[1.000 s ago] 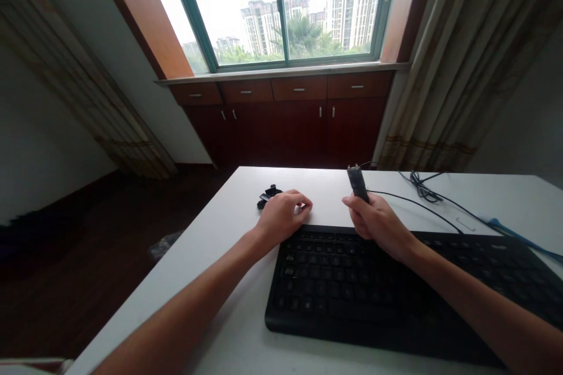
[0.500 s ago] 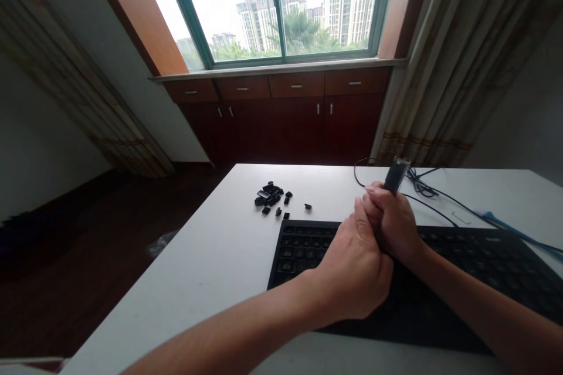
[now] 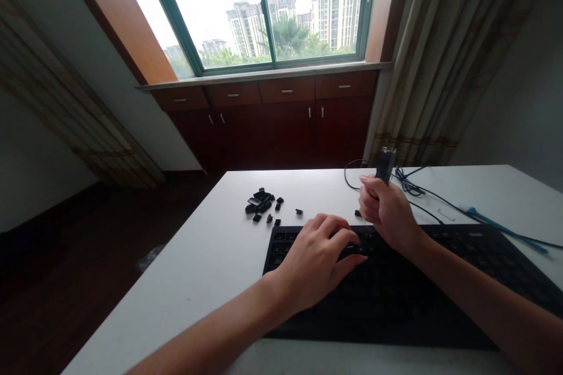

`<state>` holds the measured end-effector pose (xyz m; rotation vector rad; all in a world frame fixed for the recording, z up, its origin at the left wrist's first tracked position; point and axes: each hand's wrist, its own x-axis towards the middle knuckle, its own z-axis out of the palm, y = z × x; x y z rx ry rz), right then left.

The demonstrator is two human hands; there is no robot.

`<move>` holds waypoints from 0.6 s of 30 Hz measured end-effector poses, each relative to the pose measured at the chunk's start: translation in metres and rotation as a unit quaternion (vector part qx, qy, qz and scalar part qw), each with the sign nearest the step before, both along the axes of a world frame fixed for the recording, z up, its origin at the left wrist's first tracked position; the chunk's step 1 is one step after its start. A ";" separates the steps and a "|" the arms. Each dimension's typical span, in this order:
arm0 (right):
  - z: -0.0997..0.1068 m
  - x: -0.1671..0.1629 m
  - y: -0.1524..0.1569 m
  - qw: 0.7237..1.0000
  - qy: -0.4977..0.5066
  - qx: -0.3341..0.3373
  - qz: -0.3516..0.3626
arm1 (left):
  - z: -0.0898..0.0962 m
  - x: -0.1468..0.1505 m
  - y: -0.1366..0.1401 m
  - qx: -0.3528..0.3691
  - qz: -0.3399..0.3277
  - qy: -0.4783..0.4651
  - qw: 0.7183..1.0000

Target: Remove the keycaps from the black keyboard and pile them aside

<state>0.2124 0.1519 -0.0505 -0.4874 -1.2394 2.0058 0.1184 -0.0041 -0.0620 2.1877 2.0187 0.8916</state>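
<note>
My right hand (image 3: 389, 214) is wrapped in a fist around a black-handled tool (image 3: 386, 165), apparently a screwdriver. Its handle end sticks up above the fist, and its lower part is hidden or too dark to make out. Under both hands lies a black keyboard (image 3: 396, 316), with bare key sockets showing at its upper left. My left hand (image 3: 323, 255) rests over the keyboard's upper part, thumb and fingers apart, just left of the right fist. A loose black keycap (image 3: 358, 212) lies on the table beside the right fist.
A pile of black keycaps (image 3: 260, 202) sits on the white table (image 3: 206, 281), left of centre, with several strays around it. Black cables (image 3: 411, 187), a blue strip (image 3: 505, 228) and a thin bent metal piece (image 3: 446, 215) lie at the right. The table's left edge drops to the floor.
My left hand has come away from the right fist and moved down-left over the keyboard, its fingers opening. A loose keycap now shows beside the right fist. The view has shifted slightly.
</note>
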 end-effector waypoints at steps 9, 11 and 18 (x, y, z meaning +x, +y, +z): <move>-0.003 0.015 0.006 0.999 -0.038 -0.011 0.003 | 0.001 -0.033 0.009 0.003 0.033 -0.021 0.999; -0.005 0.014 0.004 0.999 -0.042 -0.011 -0.003 | -0.002 -0.046 0.011 0.008 0.070 0.012 0.997; -0.014 0.006 -0.004 0.996 -0.088 0.013 -0.017 | -0.003 -0.043 0.013 0.011 0.100 0.012 0.995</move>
